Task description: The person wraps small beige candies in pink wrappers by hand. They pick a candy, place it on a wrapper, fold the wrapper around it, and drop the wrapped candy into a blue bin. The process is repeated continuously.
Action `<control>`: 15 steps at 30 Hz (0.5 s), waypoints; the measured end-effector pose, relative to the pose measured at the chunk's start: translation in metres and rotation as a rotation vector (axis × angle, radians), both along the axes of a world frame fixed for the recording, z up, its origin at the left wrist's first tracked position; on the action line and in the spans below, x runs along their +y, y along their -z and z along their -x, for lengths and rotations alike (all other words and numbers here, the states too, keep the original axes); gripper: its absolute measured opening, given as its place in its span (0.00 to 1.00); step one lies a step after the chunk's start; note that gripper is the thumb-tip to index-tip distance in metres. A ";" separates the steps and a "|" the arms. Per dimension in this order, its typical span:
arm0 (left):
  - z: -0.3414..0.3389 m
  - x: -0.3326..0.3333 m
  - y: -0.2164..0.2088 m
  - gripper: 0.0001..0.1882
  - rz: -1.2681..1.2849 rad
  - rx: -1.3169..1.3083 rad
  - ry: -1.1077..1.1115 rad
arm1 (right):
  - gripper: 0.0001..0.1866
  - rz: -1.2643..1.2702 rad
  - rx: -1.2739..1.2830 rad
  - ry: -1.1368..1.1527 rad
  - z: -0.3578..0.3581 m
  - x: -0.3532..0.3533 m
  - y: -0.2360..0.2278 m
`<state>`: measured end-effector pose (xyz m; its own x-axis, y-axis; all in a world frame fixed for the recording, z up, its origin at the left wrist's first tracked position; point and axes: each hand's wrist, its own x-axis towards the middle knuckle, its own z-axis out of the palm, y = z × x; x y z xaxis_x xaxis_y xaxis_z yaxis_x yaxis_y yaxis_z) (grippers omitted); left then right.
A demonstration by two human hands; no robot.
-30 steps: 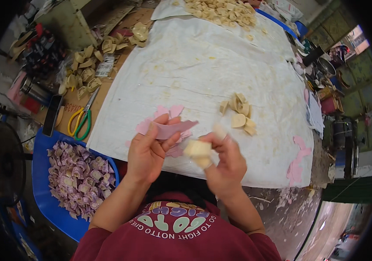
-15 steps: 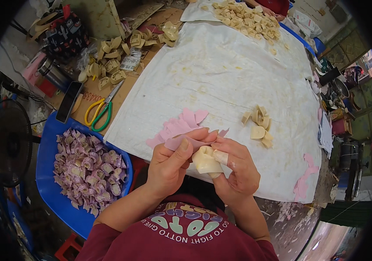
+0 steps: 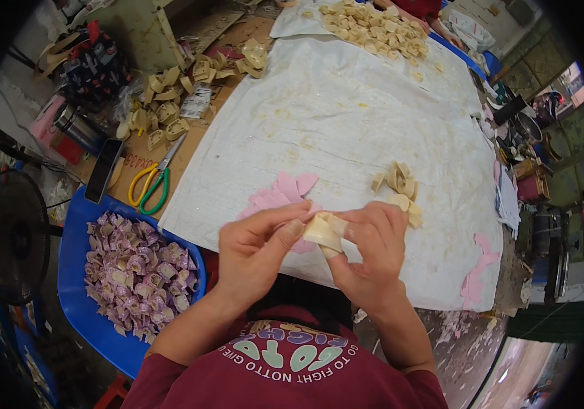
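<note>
Above the near edge of the cloth, both hands meet at a cream, smooth, curved piece (image 3: pixel 323 230) that looks like a shoe heel. My right hand (image 3: pixel 372 242) grips it, with the thumb under it and the fingers along its far side. Closed in a pinch, my left hand (image 3: pixel 258 247) presses a pink, thin, flexible piece (image 3: pixel 313 208) against the heel's upper left edge; fingers cover most of it. Just beyond lies a pile of pink cut pieces (image 3: pixel 280 193). To the right, several cream heels (image 3: pixel 401 185) sit in a small cluster.
White cloth (image 3: pixel 292 129) covers the table. A blue basin (image 3: pixel 74 273) of purple glittery heels stands at left, near scissors (image 3: pixel 153 184), a phone (image 3: pixel 103 170) and a fan (image 3: pixel 12 238). More cream pieces (image 3: pixel 374 27) are heaped at the far end beside another person (image 3: pixel 420 7).
My left hand has brought the pink piece against the heel, where it was held apart before. The heel has tilted in my right hand. The whole view has shifted slightly.
</note>
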<state>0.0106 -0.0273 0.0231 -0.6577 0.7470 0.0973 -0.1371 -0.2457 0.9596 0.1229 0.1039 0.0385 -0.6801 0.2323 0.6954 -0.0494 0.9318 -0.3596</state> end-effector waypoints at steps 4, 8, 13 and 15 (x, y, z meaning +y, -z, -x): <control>0.007 0.000 0.002 0.12 0.044 -0.157 0.054 | 0.15 -0.027 -0.128 0.032 0.000 0.000 -0.006; 0.011 -0.001 0.002 0.12 0.149 -0.346 0.136 | 0.14 -0.031 -0.204 0.048 -0.002 -0.003 -0.007; 0.002 0.002 0.004 0.12 0.240 -0.194 0.159 | 0.13 -0.109 -0.277 0.069 -0.003 -0.002 -0.001; -0.004 0.006 0.005 0.12 0.392 0.530 0.090 | 0.12 -0.087 -0.306 0.052 0.002 0.000 0.014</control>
<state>0.0142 -0.0215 0.0176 -0.5290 0.8427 0.1004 0.3744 0.1256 0.9187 0.1211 0.1043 0.0245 -0.8495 0.2210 0.4790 0.0975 0.9582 -0.2691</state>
